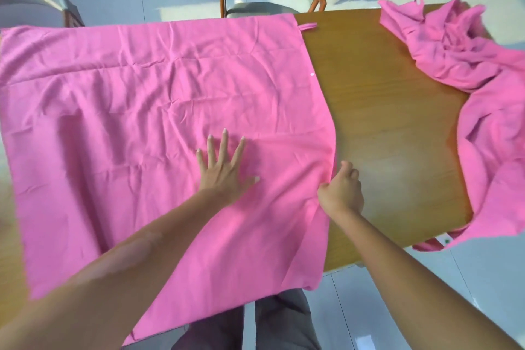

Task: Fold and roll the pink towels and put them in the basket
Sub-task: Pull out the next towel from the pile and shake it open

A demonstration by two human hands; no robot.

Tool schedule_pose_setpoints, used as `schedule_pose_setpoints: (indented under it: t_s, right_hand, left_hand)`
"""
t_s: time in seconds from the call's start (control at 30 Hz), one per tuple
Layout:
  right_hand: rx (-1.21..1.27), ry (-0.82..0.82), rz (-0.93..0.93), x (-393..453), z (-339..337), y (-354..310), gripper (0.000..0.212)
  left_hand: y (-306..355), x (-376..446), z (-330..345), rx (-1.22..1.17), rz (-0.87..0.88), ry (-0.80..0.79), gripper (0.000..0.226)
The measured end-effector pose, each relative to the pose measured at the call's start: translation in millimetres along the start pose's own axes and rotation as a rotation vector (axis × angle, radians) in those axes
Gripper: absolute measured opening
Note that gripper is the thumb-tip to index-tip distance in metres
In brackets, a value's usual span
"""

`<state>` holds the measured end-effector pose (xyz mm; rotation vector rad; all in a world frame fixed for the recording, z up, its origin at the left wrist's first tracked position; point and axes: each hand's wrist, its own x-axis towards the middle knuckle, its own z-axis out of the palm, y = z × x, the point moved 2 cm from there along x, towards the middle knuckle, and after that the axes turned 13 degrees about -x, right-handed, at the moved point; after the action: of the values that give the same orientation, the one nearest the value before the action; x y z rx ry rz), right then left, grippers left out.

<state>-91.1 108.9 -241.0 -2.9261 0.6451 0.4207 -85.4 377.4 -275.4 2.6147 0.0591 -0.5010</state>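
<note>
Left hand point(224, 170) presses flat on the towel point(142, 94); right hand point(341, 189) pinches its edge — an uneven pull risks skewing the fold.

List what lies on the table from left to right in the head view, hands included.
Spread pink towel → left hand pressed flat on it → right hand gripping its right edge → bare wooden table → crumpled pink towels.

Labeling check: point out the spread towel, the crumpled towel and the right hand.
spread towel point(159, 88): head view, flat middle of the cloth.
crumpled towel point(466, 48): head view, bunched folds at the far right.
right hand point(342, 190): head view, back of the hand at the towel's edge.
</note>
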Motion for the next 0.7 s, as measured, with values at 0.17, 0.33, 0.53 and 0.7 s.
schedule_pose_setpoints:
  t_s: [0.17,0.33,0.53,0.7]
  right_hand:
    - [-0.039,-0.017,0.004,-60.3,16.6,21.5,0.054]
    - [-0.203,-0.040,-0.084,-50.6,8.7,66.3,0.029]
    - [-0.118,0.028,-0.200,-11.8,0.1,113.0,0.019]
    - [-0.037,0.067,-0.148,-37.8,13.1,117.3,0.044]
  left_hand:
    - [28.3,-50.0,46.9,-0.009,0.116,-0.029,0.089]
    - [29.7,-66.0,71.3,0.039,0.115,-0.065,0.088]
    - [31.1,-61.1,73.8,0.040,0.048,-0.088,0.110]
    - [43.2,-64.1,72.4,0.073,-0.018,-0.095,0.111]
